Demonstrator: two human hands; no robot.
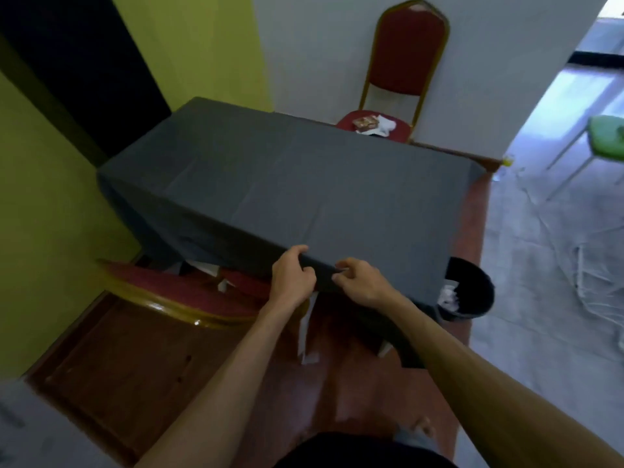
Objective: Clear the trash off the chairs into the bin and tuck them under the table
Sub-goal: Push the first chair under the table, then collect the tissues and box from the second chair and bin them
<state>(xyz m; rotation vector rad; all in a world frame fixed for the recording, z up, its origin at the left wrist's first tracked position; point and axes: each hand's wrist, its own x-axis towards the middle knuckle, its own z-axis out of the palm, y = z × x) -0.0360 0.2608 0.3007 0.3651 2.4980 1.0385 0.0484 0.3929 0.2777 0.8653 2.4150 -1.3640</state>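
Observation:
A table under a dark grey cloth [270,184] fills the middle. My left hand [292,278] and my right hand [359,282] both grip the cloth's near hanging edge, close together. A red chair with a gold frame [175,292] stands at the near left, its seat partly under the cloth, with white paper scraps [202,268] on it. A second red chair [405,62] stands at the far side against the wall; a small box [364,123] and crumpled white paper [386,125] lie on its seat. A black bin [472,292] holding white trash sits at the table's near right corner.
White paper strips [307,339] hang or lie below the cloth edge on the red-brown floor. A green chair with white legs [604,136] stands at the far right on grey flooring. Yellow-green walls close in on the left.

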